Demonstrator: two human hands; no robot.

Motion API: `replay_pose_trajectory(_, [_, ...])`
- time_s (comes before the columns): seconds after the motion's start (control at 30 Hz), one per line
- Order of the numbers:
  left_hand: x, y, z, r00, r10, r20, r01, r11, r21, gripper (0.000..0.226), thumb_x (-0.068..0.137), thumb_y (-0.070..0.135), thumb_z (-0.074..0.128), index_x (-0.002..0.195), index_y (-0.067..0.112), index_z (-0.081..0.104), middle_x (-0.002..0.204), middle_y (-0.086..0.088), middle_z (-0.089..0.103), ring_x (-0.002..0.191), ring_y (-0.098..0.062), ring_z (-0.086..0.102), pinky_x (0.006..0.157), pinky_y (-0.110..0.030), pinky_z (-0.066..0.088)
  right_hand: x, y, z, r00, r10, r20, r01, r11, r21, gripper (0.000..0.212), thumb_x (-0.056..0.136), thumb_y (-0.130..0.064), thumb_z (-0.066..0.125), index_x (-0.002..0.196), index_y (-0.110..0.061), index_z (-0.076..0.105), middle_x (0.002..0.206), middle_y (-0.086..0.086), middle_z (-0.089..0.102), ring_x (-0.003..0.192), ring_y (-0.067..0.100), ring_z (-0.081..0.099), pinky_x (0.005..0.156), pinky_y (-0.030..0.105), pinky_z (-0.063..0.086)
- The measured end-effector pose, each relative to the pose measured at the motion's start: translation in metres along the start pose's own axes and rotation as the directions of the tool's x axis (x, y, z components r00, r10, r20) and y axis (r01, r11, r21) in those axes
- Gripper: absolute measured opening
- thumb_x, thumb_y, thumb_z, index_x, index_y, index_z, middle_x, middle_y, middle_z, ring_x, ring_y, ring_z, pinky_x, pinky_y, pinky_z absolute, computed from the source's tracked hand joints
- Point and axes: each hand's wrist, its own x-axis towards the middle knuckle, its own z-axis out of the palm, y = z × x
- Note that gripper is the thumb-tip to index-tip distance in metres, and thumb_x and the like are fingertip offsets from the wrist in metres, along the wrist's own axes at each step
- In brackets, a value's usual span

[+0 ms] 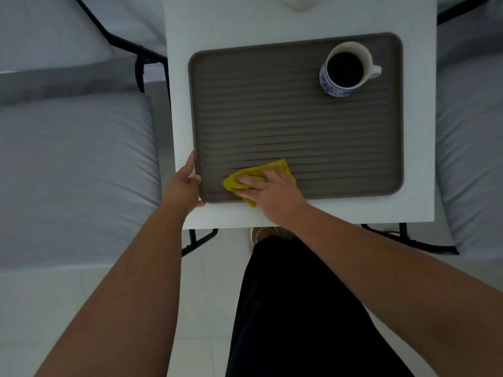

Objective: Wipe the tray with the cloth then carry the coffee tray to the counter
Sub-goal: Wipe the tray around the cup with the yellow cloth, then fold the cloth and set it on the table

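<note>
R hand (272, 190) presses cloth (257, 175) flat at tray (272, 77) 7 o'clock corner; L hand (185, 183) grips tray's left edge. Mug (345, 70) full at 1 o'clock. Risk: wide wipe or jolt hits mug, coffee spills.

The scene is dim and flat, with a cool grey-blue cast and no hard shadows. The brightest area is the white table (299, 23) beyond the right hand (272, 191), and it shows no glare. The yellow cloth (255, 175) under that hand is the only strong colour. Detail is soft everywhere (slightly smeared on the fingers). Wide-angle distortion bends the table's edges and stretches both forearms toward the lower corners.
</note>
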Motion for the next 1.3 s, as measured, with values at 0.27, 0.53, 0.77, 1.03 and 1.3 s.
replay_pose_trajectory(0.27, [-0.002,0.005,0.002,0.999,-0.028,-0.02,0.029,0.999,0.042,0.06,0.102,0.006,0.036,0.143,0.049,0.036,0.136,-0.009,0.056,0.113,-0.027,0.059,0.082,-0.04,0.056,-0.127,0.11,0.003,0.945,0.287,-0.155,-0.278,0.957,0.08,0.055,0.077,-0.001,0.035,0.112,-0.028,0.068,0.132,0.001,0.059,0.088,0.041,0.059,0.08,0.045,0.052])
replay_pose_trajectory(0.53, [-0.015,0.01,0.024,0.944,0.107,-0.313,0.037,0.905,0.423,0.055,0.095,0.018,0.046,0.147,0.035,0.038,0.12,-0.018,0.057,0.096,-0.032,0.058,0.092,-0.036,0.046,-0.15,0.126,-0.029,0.832,0.533,-0.154,-0.376,0.746,0.549,0.044,0.081,-0.017,0.069,0.123,-0.026,0.061,0.132,-0.004,0.054,0.118,0.01,0.047,0.105,0.03,0.03])
replay_pose_trajectory(0.77, [-0.063,0.041,0.124,0.894,0.376,-0.245,-0.124,0.732,0.67,0.051,0.092,0.03,0.056,0.142,0.029,0.046,0.136,-0.015,0.04,0.12,-0.039,0.037,0.1,-0.048,0.033,-0.179,0.165,-0.024,0.592,0.744,-0.31,-0.646,0.668,0.369,0.034,0.087,-0.039,0.053,0.112,-0.022,0.068,0.104,0.012,0.062,0.091,0.037,0.057,0.084,0.029,0.03])
replay_pose_trajectory(1.03, [-0.082,0.071,0.241,0.918,0.395,0.029,-0.307,0.664,0.682,0.048,0.092,0.056,0.048,0.132,0.032,0.053,0.141,-0.001,0.031,0.127,-0.032,0.025,0.106,-0.045,0.022,-0.157,0.157,-0.03,0.645,0.738,-0.198,-0.697,0.674,0.243,0.018,0.064,-0.016,0.077,0.081,-0.02,0.071,0.121,0.014,0.054,0.104,0.04,0.047,0.082,0.047,0.039])
replay_pose_trajectory(1.3, [-0.089,0.079,0.241,0.921,0.388,0.022,-0.387,0.909,0.157,0.012,0.088,0.029,0.065,0.096,0.025,0.056,0.089,0.006,0.065,0.088,-0.009,0.062,0.08,-0.03,0.051,-0.163,0.158,-0.078,0.591,0.805,-0.054,-0.491,0.412,0.768,0.009,0.077,-0.015,0.063,0.079,-0.023,0.058,0.088,-0.002,0.062,0.081,0.017,0.056,0.069,0.028,0.043])
